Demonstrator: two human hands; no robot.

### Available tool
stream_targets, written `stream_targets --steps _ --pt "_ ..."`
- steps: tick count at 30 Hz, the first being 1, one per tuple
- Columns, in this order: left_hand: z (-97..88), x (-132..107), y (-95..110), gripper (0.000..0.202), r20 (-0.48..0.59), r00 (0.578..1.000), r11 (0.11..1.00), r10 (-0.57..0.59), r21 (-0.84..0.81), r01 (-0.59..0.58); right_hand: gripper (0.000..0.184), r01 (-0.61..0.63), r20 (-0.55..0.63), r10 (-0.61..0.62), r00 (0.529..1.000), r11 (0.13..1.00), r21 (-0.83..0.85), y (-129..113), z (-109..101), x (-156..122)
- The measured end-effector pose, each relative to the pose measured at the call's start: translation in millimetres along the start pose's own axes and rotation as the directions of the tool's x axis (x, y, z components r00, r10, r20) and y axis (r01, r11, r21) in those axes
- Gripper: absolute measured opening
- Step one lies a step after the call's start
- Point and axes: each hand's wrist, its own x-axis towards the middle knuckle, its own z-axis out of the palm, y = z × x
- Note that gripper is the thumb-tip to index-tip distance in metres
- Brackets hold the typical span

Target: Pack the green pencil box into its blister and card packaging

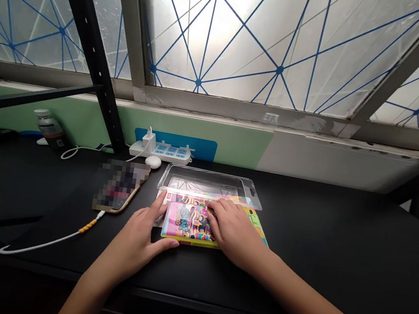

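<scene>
Pink printed box (182, 221): mid-table (337, 251), between front and back edges, over a larger printed sheet (259, 222).
My left hand (138, 236): thumb and forefinger wide at the box's left end.
My right hand (236, 233): fingers bent over its right part; grip, can't tell.
Skid risk: lopsided pressing could twist box off sheet.
Clear plastic tray (205, 182): a backward push might shove it.

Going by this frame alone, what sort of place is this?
Probably a desk by a window in a home or dorm room: black desktop, patterned window right behind it, and a power strip along the wall near a plugged-in phone.
</scene>
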Motion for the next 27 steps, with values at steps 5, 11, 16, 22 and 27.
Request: stream_targets --steps 5,11,16,22,27 --pt "1.1 -1.0 -4.4 0.094 0.032 0.999 1.0 0.016 0.012 -0.016 0.023 -0.045 -0.043 0.047 0.998 0.998 0.04 -1.9 11.2 5.3" --pt "1.8 0.3 0.6 0.096 0.032 0.999 0.999 0.043 0.015 -0.044 0.024 -0.086 -0.191 0.095 0.977 0.995 0.055 -4.1 7.5 9.7" --pt "-1.2 1.4 0.3 0.056 0.067 0.992 0.993 0.107 0.031 -0.11 0.017 0.05 -0.447 -0.016 0.895 0.997 0.065 -8.1 -6.4 4.2" --pt "-6.4 0.2 -7.1 0.069 0.072 0.995 0.997 0.071 -0.047 -0.068 0.027 0.27 -0.402 -0.227 0.887 0.961 0.054 -16.1 -33.9 -48.3" --pt "-6.4 2.5 -3.5 0.073 0.135 0.991 1.0 -0.022 0.01 0.02 0.035 0.146 -0.08 -0.132 0.988 0.969 0.201 18.9 -38.0 -98.8"
